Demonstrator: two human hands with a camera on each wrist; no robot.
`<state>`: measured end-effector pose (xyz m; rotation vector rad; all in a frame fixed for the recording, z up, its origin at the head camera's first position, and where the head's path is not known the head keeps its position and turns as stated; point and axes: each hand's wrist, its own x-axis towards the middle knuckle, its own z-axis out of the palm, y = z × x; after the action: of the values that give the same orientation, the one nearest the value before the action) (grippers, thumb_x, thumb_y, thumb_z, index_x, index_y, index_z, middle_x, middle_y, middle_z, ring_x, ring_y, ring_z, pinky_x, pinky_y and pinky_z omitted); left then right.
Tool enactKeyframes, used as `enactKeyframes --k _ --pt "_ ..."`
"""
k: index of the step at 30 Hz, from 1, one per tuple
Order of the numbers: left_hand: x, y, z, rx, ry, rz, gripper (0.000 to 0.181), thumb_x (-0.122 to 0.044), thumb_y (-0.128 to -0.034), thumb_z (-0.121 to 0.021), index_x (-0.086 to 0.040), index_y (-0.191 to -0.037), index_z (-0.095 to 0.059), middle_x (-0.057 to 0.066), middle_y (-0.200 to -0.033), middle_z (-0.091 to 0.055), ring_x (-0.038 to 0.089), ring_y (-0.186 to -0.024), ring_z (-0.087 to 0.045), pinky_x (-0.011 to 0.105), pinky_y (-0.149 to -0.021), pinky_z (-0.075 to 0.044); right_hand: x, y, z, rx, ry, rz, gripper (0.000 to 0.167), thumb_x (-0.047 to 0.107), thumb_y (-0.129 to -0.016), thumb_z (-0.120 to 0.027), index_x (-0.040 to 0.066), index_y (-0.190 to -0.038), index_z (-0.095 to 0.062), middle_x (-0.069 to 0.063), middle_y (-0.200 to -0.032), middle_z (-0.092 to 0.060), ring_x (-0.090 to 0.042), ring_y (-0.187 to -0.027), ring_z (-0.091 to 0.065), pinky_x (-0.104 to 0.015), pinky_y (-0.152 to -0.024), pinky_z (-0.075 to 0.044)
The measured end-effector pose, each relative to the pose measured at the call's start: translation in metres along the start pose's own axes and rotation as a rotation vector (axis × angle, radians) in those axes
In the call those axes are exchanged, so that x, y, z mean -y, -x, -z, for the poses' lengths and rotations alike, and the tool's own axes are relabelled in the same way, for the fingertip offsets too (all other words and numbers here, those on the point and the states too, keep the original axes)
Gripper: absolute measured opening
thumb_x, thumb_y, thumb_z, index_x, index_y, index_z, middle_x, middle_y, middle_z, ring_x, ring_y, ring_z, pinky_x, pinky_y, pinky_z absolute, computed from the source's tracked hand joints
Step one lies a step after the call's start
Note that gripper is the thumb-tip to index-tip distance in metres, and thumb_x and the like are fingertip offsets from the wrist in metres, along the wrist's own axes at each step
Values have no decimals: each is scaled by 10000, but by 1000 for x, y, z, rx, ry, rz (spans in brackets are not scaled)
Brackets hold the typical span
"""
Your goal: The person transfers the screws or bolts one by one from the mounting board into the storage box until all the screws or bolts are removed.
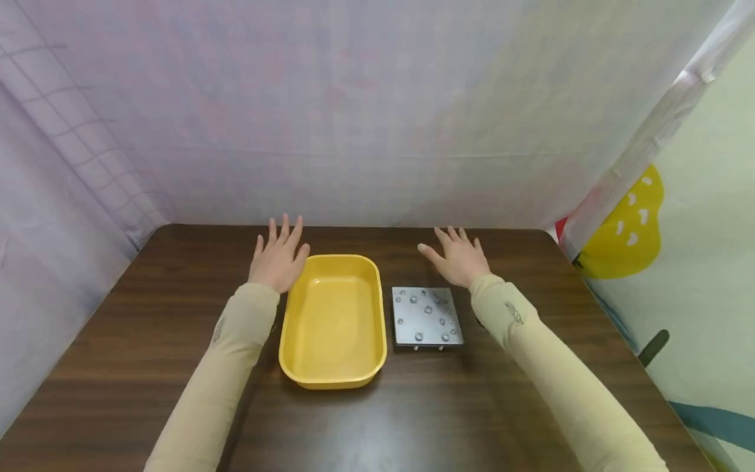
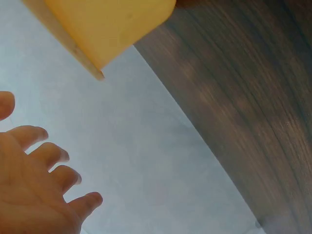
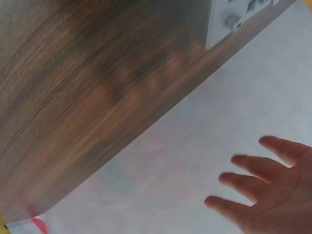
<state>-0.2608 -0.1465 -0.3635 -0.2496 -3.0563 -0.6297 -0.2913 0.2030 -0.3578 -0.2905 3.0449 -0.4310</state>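
The left hand (image 1: 278, 261), fingers spread, hovers by the upper left corner of a yellow tray (image 1: 333, 328) and holds nothing. In the left wrist view that hand (image 2: 41, 180) shows its palm, with the tray (image 2: 112, 29) above it. Beyond a square metal plate (image 1: 429, 318) with several screws in its top, the right hand (image 1: 459, 259) is held with fingers apart, touching nothing. The right wrist view shows this hand (image 3: 273, 187) at lower right and a corner of the plate (image 3: 222, 24) at the top.
A dark wooden table (image 1: 330, 432) lies under the tray and plate, which stand side by side. A pale curtain (image 1: 354, 118) hangs behind the far edge. At the right hangs cloth with a yellow printed shape (image 1: 631, 229).
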Motion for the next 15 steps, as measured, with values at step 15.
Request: enactKeyframes --k 15 --pt "1 35 -18 50 16 -32 668 -344 -1073 -325 -43 -1585 -19 178 -1649 42 370 -1527 28 580 -1244 -65 30 37 -20 7 -80 273 386 222 -944 -671 16 -1267 -623 -173 -1254 -669 -362 -1172 -623 -526 -1019 -507"
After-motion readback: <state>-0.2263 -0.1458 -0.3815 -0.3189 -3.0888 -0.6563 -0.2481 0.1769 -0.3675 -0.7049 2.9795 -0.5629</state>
